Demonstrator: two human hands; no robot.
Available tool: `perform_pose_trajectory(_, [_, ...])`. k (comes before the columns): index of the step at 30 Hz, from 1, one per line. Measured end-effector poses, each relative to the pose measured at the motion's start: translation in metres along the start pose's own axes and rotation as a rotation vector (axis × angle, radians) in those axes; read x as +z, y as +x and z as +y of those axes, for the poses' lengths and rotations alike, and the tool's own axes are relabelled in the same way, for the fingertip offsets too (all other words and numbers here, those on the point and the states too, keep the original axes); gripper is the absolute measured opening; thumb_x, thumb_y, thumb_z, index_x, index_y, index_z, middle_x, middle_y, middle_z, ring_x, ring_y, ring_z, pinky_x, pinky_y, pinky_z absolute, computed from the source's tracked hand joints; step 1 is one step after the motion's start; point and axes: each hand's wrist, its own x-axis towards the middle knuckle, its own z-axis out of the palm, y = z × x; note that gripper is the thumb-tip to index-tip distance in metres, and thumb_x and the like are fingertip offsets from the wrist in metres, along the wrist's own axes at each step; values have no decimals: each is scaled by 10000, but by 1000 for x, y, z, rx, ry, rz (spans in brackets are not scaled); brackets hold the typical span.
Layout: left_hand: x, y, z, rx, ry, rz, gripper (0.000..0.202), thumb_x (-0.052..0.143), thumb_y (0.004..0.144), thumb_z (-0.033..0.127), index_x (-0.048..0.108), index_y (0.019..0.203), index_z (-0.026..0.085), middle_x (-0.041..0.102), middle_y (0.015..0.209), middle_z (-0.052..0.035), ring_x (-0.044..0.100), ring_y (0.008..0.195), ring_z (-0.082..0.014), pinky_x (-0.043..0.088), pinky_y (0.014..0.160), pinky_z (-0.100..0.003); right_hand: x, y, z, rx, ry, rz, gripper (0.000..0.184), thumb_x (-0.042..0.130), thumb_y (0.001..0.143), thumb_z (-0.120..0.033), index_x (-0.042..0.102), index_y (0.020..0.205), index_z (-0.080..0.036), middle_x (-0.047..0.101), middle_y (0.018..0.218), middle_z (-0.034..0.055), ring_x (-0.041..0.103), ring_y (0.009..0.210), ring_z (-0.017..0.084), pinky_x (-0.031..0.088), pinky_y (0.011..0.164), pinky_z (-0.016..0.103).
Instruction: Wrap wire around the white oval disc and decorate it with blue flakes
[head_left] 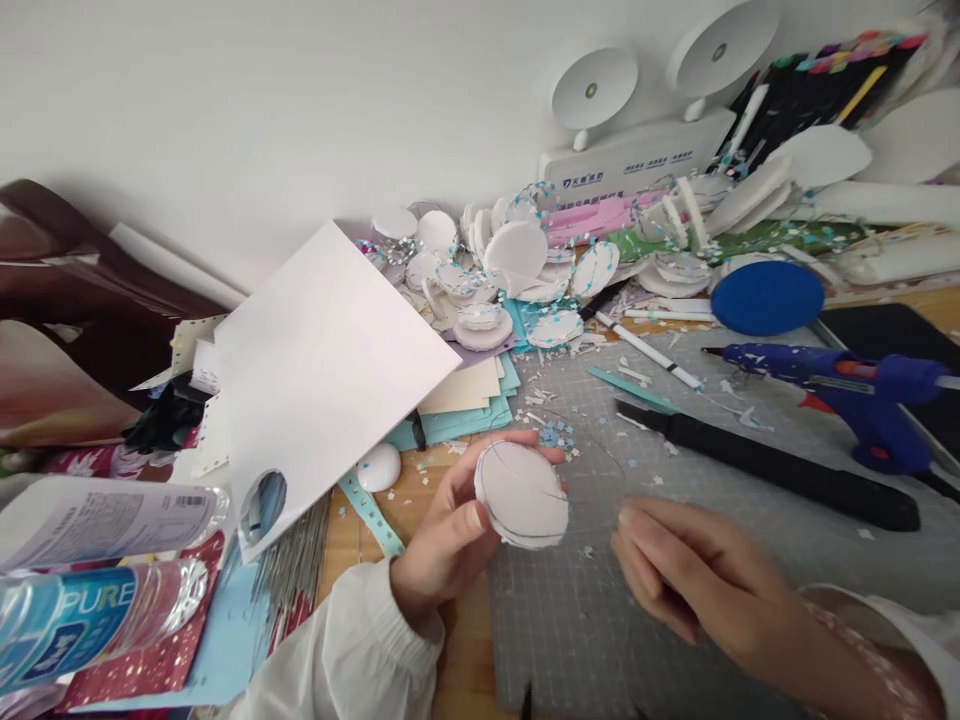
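My left hand [450, 520] holds a round white foam disc [523, 497] by its edge, thumb in front and fingers behind. Thin dark wire crosses the disc's face near its top and bottom. To the right, my right hand [690, 570] is closed in a pinch, apart from the disc. A fine wire [609, 452] arcs over the mat down to its fingertips; the exact grip is hard to see. Beneath both hands lies a grey cutting mat [555, 620]. Small blue star-shaped pieces [556, 433] lie just beyond the disc.
A black-handled cutter [780, 470], a blue glue gun [847, 385] and a blue round lid [767, 298] lie right. Many white discs [516, 250], some wound with blue-starred wire, pile at the back. Left are a white board [330, 370], thin wires [292, 560] and a water bottle [97, 610].
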Motion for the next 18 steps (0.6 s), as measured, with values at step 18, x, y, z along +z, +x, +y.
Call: perform_pose_trajectory(18, [-9, 5, 6, 15, -98, 59, 690, 725, 748, 587, 599, 1296, 187, 684, 1200, -120, 654, 996, -215, 452, 964, -328, 6, 4, -1, -116, 10, 81, 157, 654, 861, -360, 692, 849, -208, 717, 719, 36, 577, 537, 100, 467, 502, 224])
